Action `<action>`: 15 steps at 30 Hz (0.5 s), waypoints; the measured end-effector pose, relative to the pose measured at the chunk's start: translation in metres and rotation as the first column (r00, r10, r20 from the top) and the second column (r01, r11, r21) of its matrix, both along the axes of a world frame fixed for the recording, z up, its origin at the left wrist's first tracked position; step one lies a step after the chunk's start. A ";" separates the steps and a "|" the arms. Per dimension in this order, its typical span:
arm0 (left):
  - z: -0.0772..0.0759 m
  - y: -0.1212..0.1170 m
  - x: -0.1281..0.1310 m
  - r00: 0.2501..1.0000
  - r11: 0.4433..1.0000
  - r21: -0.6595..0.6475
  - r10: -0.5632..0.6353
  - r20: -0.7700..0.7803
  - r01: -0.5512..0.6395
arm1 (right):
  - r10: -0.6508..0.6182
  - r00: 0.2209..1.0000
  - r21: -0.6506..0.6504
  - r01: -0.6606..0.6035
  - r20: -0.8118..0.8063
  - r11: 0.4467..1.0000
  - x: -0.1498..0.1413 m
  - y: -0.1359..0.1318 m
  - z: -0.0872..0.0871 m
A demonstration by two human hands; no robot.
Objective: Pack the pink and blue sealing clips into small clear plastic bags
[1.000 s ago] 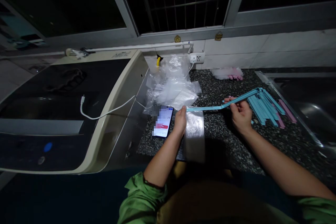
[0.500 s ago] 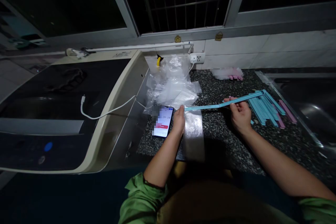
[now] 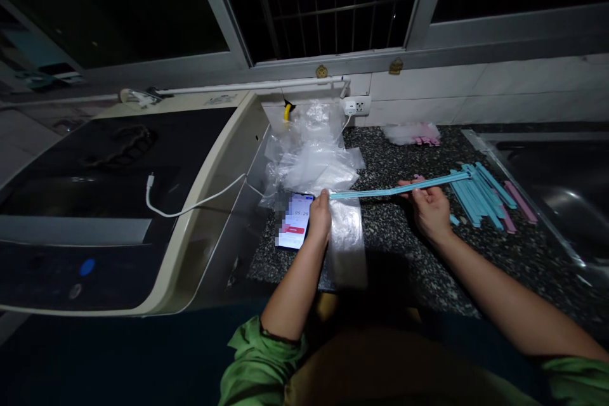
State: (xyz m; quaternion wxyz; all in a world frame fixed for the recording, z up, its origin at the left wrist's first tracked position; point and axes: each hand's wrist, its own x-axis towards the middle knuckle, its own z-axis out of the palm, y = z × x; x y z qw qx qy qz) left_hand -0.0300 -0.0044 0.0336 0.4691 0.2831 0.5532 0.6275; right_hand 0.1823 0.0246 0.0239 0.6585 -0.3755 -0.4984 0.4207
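A long, thin light-blue strip (image 3: 366, 193) stretches between my two hands, bent slightly near its middle. My left hand (image 3: 320, 219) is closed on its left end. Just right of that hand, a clear plastic sleeve (image 3: 348, 244) extends from the strip down toward the counter's front edge; whether my fingers pinch it too I cannot tell. My right hand (image 3: 432, 209) grips the strip farther along, thumb below and fingers behind. Beyond it, the strip's right end reaches over a pile of light-blue strips (image 3: 476, 196), with a few pink strips (image 3: 521, 202) beside them.
A lit phone (image 3: 295, 235) lies left of my left hand. Clear plastic bags (image 3: 316, 158) are heaped behind it. A bag with pink pieces (image 3: 413, 134) lies by the wall. A washing machine (image 3: 190, 203) stands left, a steel sink (image 3: 571, 203) right. A white cable (image 3: 204, 204) crosses the machine.
The blue strip has shifted a little to the left with both hands, and its right end has dropped slightly. The plastic sleeve has moved left too.
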 end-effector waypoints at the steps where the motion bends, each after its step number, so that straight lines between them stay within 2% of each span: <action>1: -0.001 0.001 -0.001 1.000 1.000 -0.001 0.006 -0.003 -0.006 | 0.006 1.000 0.000 -0.006 0.002 1.000 0.000 0.000 -0.001; 4: -0.002 0.002 -0.004 0.999 1.000 -0.001 0.018 -0.029 -0.018 | 0.029 0.999 -0.013 -0.029 0.021 0.999 0.000 0.001 -0.003; 10: -0.005 0.003 -0.008 0.968 0.995 0.067 0.090 -0.233 -0.076 | 0.058 0.997 -0.041 -0.055 0.059 0.998 -0.001 0.002 -0.006; 15: -0.010 0.005 -0.010 0.953 0.994 0.047 0.109 -0.283 -0.100 | 0.079 0.994 -0.052 -0.075 0.079 0.996 -0.001 0.002 -0.007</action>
